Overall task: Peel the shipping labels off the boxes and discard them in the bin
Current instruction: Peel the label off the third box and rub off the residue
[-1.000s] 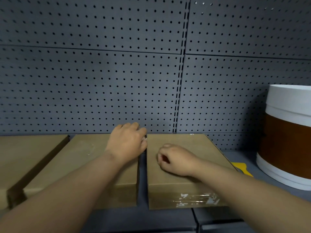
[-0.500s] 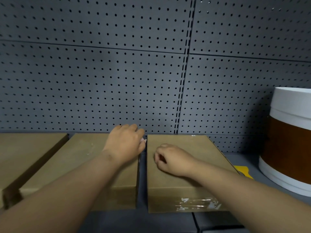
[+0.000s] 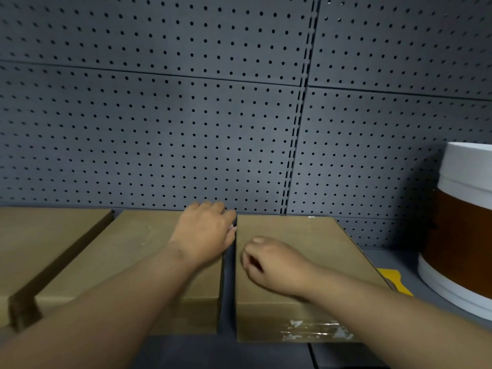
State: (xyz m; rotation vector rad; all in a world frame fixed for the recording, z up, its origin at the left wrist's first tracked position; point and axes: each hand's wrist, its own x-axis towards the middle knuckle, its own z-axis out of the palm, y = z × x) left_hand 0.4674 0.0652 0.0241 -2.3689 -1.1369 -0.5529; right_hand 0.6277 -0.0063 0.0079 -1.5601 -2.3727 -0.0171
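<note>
Three brown boxes in a row on the grey shelf (image 3: pixel 266 352); left hand (image 3: pixel 205 233) lies flat, fingers relaxed, on the far right corner of the middle box (image 3: pixel 127 257). Right hand (image 3: pixel 274 265) is curled over the right box (image 3: pixel 306 235), can't tell if it's pinching anything, torn tape (image 3: pixel 316 331) on its front

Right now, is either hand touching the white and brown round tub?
No, the white and brown round tub stands far right, apart from both hands on the cardboard boxes.
</note>
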